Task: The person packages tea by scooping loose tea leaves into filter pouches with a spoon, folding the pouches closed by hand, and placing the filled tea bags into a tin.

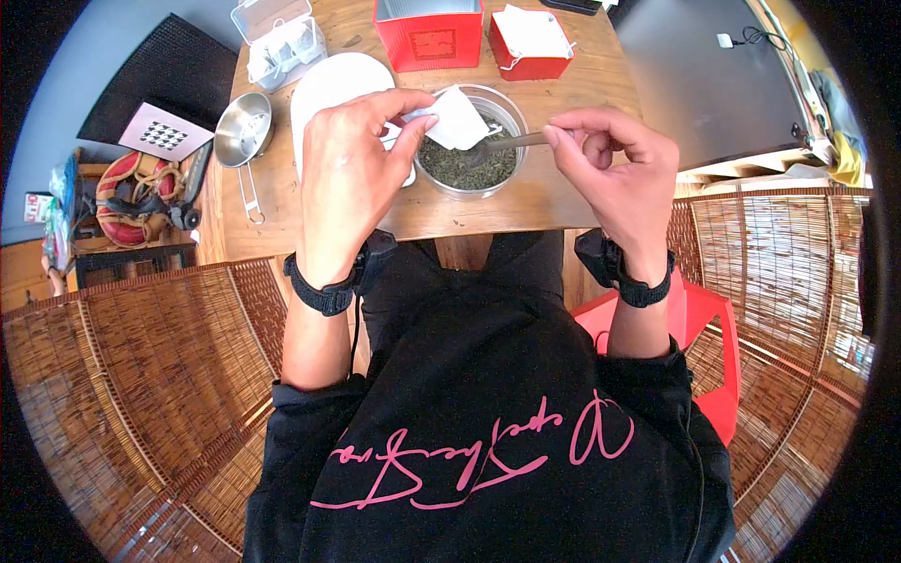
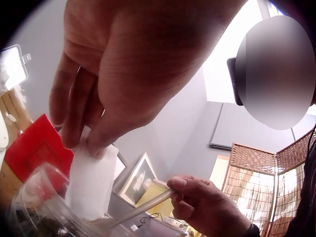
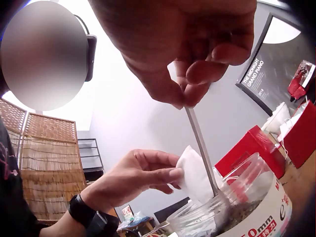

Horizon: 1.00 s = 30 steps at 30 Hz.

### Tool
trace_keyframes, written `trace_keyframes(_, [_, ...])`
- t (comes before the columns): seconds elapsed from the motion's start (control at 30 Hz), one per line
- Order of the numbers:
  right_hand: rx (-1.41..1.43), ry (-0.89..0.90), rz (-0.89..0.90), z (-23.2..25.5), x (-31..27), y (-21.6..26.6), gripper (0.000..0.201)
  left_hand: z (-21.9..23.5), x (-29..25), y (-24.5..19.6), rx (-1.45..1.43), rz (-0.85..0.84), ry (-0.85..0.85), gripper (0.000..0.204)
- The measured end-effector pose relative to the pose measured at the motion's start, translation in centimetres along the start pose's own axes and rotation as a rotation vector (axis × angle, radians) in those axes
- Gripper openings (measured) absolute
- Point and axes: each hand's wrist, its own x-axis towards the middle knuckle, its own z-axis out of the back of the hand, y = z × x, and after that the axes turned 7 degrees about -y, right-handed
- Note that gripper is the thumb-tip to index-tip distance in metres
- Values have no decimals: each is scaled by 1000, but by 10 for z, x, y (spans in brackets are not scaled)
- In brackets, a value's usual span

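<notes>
A small white bag is pinched between the thumb and fingers of my left hand, over the left part of a round clear tub of dark dried leaves. My right hand pinches the handle of a metal spoon, whose far end is down at the leaves beside the bag. In the right wrist view the spoon slants into the tub, with the bag next to it. The left wrist view shows the bag hanging at the tub's rim.
Behind the tub stand an open red box and a smaller red box with white bags. To the left are a white board, a metal pan and a clear container with white packets. Leaf crumbs dot the wooden table.
</notes>
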Motion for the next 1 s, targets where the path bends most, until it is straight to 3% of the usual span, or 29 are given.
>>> trace_keyframes(0.33, [-93,-49,153,15,3,12,10,1,-1,-2,-42,25,3,17])
trace_keyframes(0.53, [-61,88,95,9,-1,4,10,1,-1,-5,-23,148,144,17])
trace_keyframes(0.83, [-25,189,-44,-11,-6,-12,17,2,0,0,5,57,-17,18])
trace_keyframes(1.0, [-90,209,102,-8,-3,-4,16,5,-1,3,20,44,-27,19])
